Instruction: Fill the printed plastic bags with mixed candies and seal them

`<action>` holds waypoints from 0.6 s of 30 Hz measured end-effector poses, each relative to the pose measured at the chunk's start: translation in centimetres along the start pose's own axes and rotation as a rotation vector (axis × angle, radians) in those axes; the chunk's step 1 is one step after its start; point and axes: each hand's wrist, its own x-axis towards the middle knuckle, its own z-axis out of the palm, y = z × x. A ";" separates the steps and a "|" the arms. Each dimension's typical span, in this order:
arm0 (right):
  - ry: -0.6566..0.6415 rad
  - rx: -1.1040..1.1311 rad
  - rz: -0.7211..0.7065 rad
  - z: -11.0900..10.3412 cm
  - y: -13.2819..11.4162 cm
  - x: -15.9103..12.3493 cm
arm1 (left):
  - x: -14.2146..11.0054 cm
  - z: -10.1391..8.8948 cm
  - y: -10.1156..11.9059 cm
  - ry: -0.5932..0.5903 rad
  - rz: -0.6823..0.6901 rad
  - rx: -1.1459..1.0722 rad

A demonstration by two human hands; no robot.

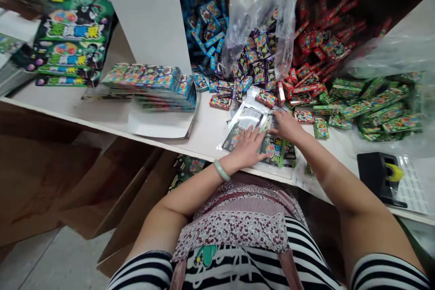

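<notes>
My left hand (247, 147) lies flat, fingers spread, on a clear plastic packet (242, 128) with a printed card inside, near the table's front edge. A pale green bangle sits on that wrist. My right hand (287, 126) rests just to the right, fingers curled down onto a green printed packet (276, 149) and the top of the clear sleeves; what its fingertips grip is hidden. Small red boxes (267, 98) lie loose just beyond both hands.
Heaps of small boxes fill the back of the white table (204, 133): blue (207, 27), purple in a clear bag (258, 54), red (319, 50), green (374, 104). A stack of filled packets (152, 84) and green display boxes (74, 36) stand left. A black tape dispenser (380, 176) stands right.
</notes>
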 end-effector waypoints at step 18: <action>-0.084 -0.018 0.056 -2.4 1.3 2.0 | 1.4 0.4 1.1 -0.086 -0.140 -0.003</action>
